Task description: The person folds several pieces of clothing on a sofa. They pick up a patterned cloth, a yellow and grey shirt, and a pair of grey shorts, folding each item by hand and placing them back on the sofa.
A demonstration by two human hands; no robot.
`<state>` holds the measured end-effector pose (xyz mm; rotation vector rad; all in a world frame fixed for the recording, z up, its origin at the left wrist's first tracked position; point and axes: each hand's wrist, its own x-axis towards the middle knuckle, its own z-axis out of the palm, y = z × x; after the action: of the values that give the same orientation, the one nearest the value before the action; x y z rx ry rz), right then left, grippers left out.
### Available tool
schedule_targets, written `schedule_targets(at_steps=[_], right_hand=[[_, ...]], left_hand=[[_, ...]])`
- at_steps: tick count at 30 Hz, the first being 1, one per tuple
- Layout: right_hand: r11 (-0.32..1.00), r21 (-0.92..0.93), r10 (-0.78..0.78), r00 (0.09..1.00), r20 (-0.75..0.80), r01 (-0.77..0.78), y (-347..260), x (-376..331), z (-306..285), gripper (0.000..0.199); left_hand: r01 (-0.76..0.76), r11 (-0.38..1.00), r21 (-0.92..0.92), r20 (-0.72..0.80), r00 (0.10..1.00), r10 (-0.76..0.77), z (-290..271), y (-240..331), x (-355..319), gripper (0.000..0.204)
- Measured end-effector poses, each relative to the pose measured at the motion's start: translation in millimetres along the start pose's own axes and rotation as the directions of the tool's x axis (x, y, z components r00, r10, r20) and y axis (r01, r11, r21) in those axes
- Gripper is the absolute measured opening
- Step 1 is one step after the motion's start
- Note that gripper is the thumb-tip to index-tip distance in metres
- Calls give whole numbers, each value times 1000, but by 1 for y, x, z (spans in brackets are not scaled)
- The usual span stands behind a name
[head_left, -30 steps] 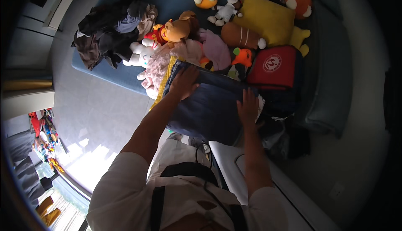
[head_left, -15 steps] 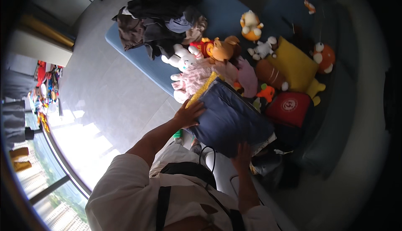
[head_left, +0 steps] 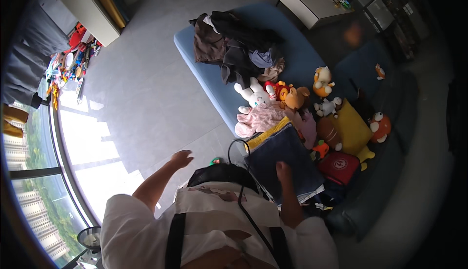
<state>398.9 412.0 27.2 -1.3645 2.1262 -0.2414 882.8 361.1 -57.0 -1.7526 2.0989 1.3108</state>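
A navy folded cloth [head_left: 278,157] lies flat on top of a stack at the sofa's near edge, with a yellow patterned cloth [head_left: 267,135] showing along its far-left side. My right hand [head_left: 283,170] is over the navy cloth, seen edge-on; whether it touches the cloth is unclear, and its fingers are mostly hidden. Out to the left, my left hand [head_left: 182,159] hangs in the air above the grey floor, fingers loosely stretched and holding nothing. Beyond the stack sit a pink fuzzy blanket [head_left: 263,119] and a white plush rabbit [head_left: 253,93].
Dark clothes [head_left: 234,44] are heaped on the blue sofa [head_left: 209,81]. Several plush toys, a yellow cushion [head_left: 352,126] and a red bag [head_left: 337,166] crowd its right part. Mixed toys [head_left: 73,64] lie near the window. A white table [head_left: 309,3] stands at the far side.
My left hand has let go of the navy cloth and moved left, away from it. The cloth now lies flatter on the stack. The view has shifted, showing more of the room.
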Motion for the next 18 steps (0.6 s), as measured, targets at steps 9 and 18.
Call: schedule_targets(at_steps=[9,18], right_hand=[[930,39,-364,900,241,366,-89,164,74,24],[938,150,-346,850,397,311,-184,300,107,23]], left_hand=[[255,786,-563,-250,854,-456,-36,-54,-55,33],[139,693,-707,-341,791,-507,-113,-64,42,27]])
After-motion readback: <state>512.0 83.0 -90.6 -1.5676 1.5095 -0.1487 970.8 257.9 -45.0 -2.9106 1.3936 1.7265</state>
